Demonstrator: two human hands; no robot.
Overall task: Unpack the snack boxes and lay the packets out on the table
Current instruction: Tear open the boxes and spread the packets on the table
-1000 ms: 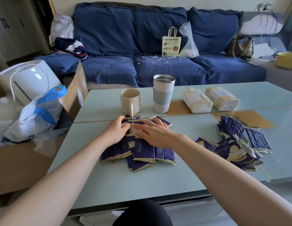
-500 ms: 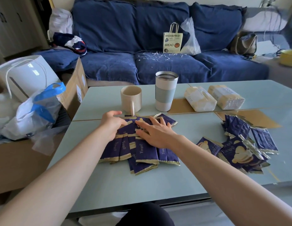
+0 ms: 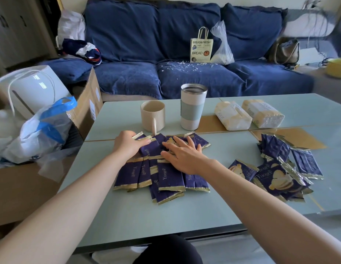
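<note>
Your right hand lies flat, fingers spread and straight, pressing on the near cluster of navy-and-gold snack packets. Your left hand rests on the cluster's left far edge, fingers bent down over the packets; whether it pinches one you can't tell. The cluster sits mid-table, packets overlapping in a rough row, just in front of the beige mug. A second loose pile of packets lies well apart to the right. The tumbler stands beside the mug, two tissue packs right of it. Blue sofa behind, holding a paper bread bag.
</note>
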